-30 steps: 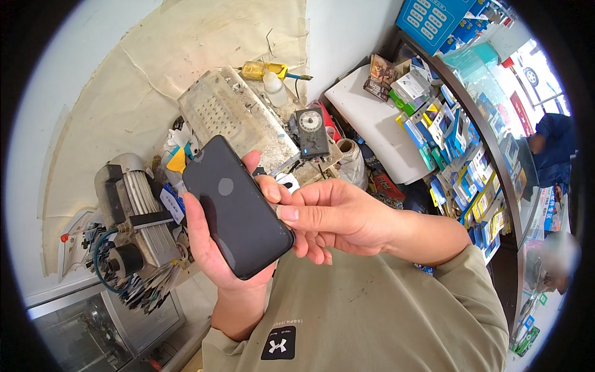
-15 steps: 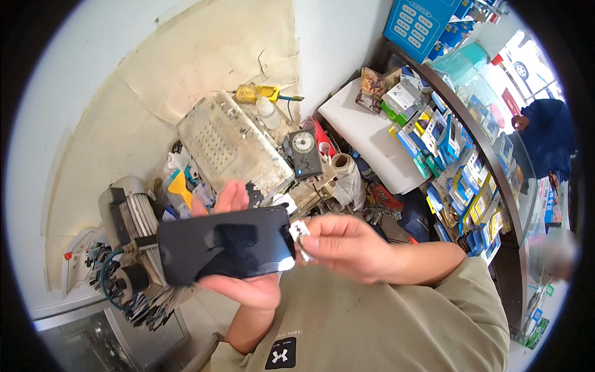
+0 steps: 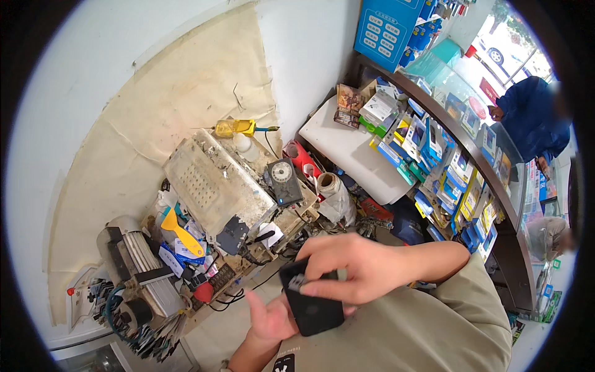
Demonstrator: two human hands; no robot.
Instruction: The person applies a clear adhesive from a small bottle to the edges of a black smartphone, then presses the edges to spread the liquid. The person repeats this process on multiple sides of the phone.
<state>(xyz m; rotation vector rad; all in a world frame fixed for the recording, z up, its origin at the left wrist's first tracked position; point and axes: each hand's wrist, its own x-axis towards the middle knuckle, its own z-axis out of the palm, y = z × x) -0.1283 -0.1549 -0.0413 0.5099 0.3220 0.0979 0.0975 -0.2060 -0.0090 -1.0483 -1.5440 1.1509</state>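
Observation:
A black phone (image 3: 319,317) lies across my left hand (image 3: 276,319), which cradles it from beneath. The left thumb stands out at one side, and fingertips show past the phone's far side. Over the phone's upper part, my right hand (image 3: 353,270) pinches a small silver-grey razor blade (image 3: 296,283) between thumb and fingers. The blade sits at the phone's upper end, close to or touching its surface; which, I cannot tell. Part of the phone is hidden under my right hand.
Ahead stands a cluttered bench with a stained metal machine (image 3: 214,186), a yellow scraper (image 3: 183,234), a black box with a dial (image 3: 285,181) and a motor-like device (image 3: 139,266). Boxed goods (image 3: 434,149) line a counter at the right. A person in dark blue (image 3: 533,118) is beyond it.
The phone has been turned from sideways to upright and brought lower, toward my body. My right hand has moved with the razor blade from beside the phone to over it. The view has shifted.

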